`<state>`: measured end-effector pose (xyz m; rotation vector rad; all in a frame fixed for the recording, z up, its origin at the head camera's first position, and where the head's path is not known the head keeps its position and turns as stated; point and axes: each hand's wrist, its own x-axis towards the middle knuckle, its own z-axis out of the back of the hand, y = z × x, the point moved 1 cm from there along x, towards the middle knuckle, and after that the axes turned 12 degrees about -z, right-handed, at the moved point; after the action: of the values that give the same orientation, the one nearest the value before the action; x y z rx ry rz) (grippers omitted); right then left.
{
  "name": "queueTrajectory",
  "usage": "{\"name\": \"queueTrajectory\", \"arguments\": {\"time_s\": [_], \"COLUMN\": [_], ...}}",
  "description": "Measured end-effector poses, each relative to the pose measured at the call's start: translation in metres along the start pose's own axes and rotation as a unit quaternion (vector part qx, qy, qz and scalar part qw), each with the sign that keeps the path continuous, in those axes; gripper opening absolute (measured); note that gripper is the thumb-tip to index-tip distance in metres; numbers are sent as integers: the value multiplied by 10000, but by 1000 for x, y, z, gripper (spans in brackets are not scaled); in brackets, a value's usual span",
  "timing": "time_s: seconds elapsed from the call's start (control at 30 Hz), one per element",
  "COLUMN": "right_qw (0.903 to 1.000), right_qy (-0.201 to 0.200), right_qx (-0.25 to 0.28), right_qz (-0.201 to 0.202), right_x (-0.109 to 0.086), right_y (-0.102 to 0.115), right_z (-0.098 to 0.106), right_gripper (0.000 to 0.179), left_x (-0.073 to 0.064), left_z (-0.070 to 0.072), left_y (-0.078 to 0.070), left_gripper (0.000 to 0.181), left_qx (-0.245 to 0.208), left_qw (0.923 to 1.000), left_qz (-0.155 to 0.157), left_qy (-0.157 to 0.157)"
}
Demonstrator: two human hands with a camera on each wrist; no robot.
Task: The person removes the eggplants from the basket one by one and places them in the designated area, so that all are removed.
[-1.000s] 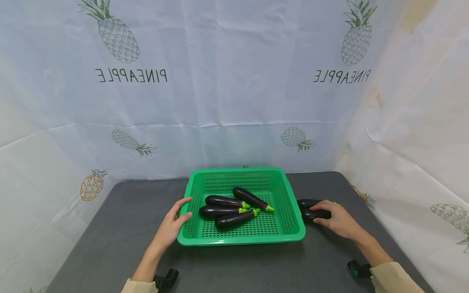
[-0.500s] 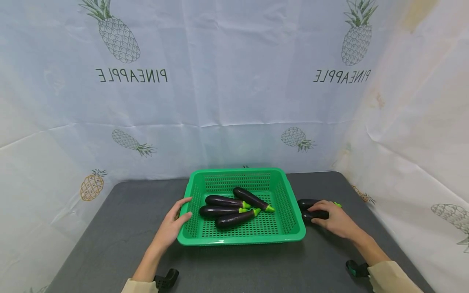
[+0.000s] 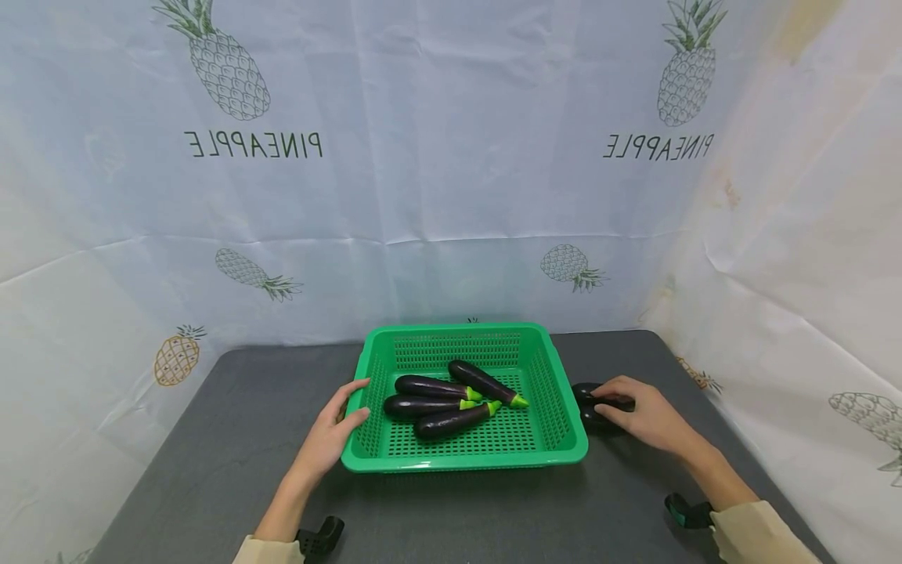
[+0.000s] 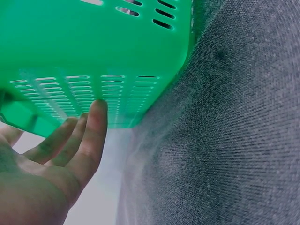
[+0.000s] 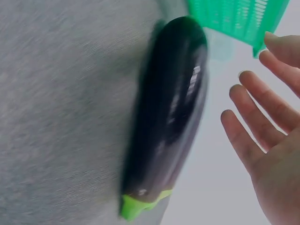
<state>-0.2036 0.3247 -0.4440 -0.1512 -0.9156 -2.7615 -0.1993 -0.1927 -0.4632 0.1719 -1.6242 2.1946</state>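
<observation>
My left hand (image 3: 327, 435) holds the left rim of a green plastic basket (image 3: 465, 462). In the left wrist view, several of its fingers lie nearly straight against the slotted outer wall. Several dark eggplants (image 3: 451, 423) with green caps lie inside the basket. Just right of it on the table are two more, a farther eggplant (image 3: 585, 391) and a nearer eggplant (image 3: 595, 423), both partly covered by my right hand (image 3: 651, 419). In the right wrist view this hand's fingers are spread and relaxed, apart from the glossy eggplant (image 5: 168, 108), with nothing between them.
The dark grey table (image 3: 247, 415) carries the basket near its back edge. Behind and at both sides hangs a pale cloth (image 3: 458, 196) printed with pineapples. A black wrist camera (image 3: 320, 536) sits at the left wrist, another black camera (image 3: 687, 513) at the right.
My right hand has let go of the nearer eggplant and its fingers have risen slightly over the pair. The left hand and basket stay where they were.
</observation>
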Motion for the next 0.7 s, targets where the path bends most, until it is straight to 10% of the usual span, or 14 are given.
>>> {"name": "queueTrajectory", "arguments": {"time_s": [0.7], "right_qw": [9984], "right_qy": [-421], "right_qx": [89], "right_qz": [379], "right_x": [11], "right_y": [69], "right_z": [21], "right_gripper": [15], "left_x": [1], "left_z": [0], "left_y": [-1], "left_gripper": [49], "left_qx": [56], "left_qw": [9999], "left_qz": [122], "left_qy": [-18]}}
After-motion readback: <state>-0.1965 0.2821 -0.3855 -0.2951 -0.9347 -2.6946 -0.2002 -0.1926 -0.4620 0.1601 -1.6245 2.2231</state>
